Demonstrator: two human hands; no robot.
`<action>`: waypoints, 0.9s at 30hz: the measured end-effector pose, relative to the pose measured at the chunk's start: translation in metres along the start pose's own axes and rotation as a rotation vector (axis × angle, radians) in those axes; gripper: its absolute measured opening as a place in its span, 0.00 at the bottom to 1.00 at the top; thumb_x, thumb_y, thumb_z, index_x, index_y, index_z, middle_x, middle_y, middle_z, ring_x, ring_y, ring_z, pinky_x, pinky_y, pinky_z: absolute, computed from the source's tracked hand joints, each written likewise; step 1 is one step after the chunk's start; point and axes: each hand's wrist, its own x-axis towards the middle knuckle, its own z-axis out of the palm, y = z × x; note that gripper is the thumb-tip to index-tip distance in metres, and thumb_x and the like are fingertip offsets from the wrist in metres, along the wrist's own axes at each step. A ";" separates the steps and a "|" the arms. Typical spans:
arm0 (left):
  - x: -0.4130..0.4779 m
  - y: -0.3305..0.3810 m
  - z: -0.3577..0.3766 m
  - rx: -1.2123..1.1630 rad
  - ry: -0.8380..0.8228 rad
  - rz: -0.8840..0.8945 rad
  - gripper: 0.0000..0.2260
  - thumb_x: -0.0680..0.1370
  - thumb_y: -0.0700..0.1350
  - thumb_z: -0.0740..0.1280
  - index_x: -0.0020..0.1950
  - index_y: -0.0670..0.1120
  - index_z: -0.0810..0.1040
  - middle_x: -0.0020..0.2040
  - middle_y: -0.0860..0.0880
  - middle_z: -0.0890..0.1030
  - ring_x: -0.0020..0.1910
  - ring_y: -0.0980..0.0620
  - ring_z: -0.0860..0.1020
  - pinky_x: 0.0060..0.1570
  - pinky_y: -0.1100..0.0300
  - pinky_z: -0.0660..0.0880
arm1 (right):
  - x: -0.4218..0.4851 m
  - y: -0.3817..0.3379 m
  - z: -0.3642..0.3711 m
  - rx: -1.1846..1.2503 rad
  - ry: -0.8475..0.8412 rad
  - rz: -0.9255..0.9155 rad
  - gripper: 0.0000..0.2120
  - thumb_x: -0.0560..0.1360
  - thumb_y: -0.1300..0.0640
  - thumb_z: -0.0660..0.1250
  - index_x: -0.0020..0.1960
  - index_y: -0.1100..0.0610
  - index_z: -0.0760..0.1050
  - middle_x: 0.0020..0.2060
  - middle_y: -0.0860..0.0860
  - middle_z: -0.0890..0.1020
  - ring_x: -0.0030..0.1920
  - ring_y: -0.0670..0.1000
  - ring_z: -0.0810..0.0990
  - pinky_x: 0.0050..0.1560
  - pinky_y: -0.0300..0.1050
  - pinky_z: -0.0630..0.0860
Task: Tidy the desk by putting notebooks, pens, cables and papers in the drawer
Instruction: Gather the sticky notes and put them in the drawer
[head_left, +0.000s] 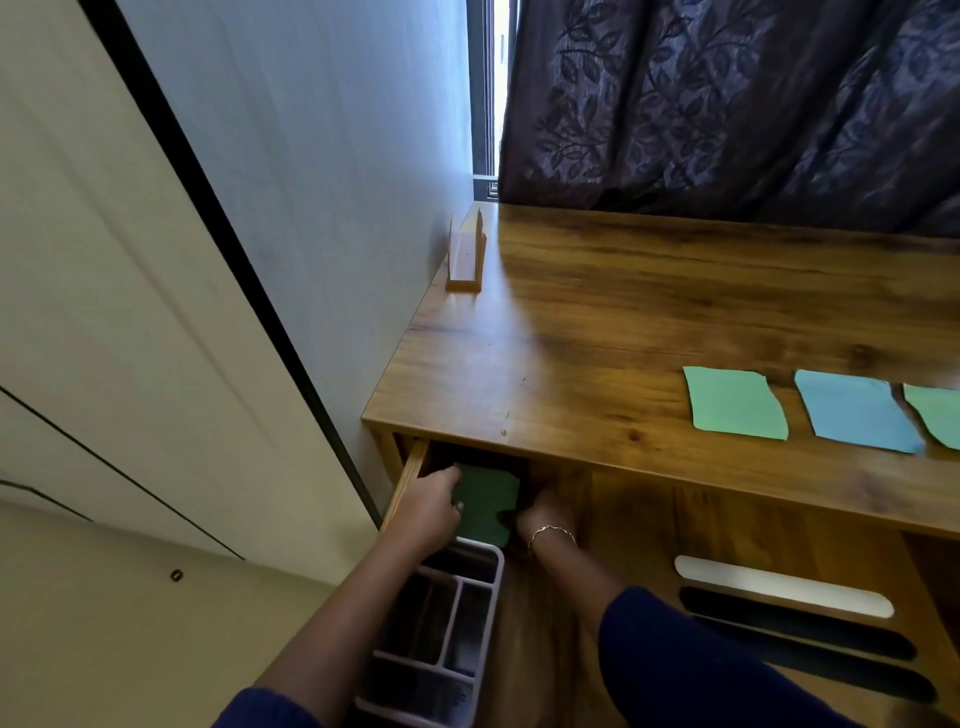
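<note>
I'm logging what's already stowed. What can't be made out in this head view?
Back of the drawer: hidden under the desktop.
Fingers of the right hand: lost in shadow beside the green paper.
Contents of the organizer tray: dark and blurred.
The rightmost green sheet: cut off by the right edge.

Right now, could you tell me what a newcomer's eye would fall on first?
Two hands in the open drawer under the desk, left end: the left hand holds a dark green paper, the right hand touches it. Three bright papers, green, blue, green, lie on the desk's right side.
</note>
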 end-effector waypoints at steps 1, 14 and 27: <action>0.000 0.001 0.000 0.001 -0.003 0.002 0.18 0.78 0.41 0.63 0.68 0.45 0.69 0.64 0.44 0.74 0.63 0.46 0.72 0.58 0.57 0.69 | 0.001 0.000 -0.001 -0.029 -0.007 -0.011 0.20 0.72 0.52 0.70 0.60 0.60 0.74 0.59 0.57 0.79 0.58 0.57 0.78 0.54 0.46 0.75; -0.012 0.049 0.015 -0.182 0.399 0.420 0.10 0.75 0.38 0.66 0.56 0.43 0.76 0.48 0.48 0.77 0.48 0.52 0.75 0.46 0.66 0.69 | -0.046 0.038 -0.058 -0.103 0.184 -0.286 0.05 0.75 0.53 0.65 0.48 0.55 0.75 0.44 0.54 0.81 0.46 0.53 0.79 0.41 0.41 0.70; 0.025 0.173 0.033 -0.042 0.180 0.644 0.17 0.79 0.42 0.58 0.68 0.44 0.68 0.67 0.46 0.71 0.60 0.49 0.73 0.59 0.58 0.71 | -0.056 0.062 -0.203 0.077 0.713 -0.245 0.08 0.75 0.53 0.65 0.46 0.58 0.76 0.39 0.52 0.80 0.39 0.48 0.75 0.35 0.38 0.66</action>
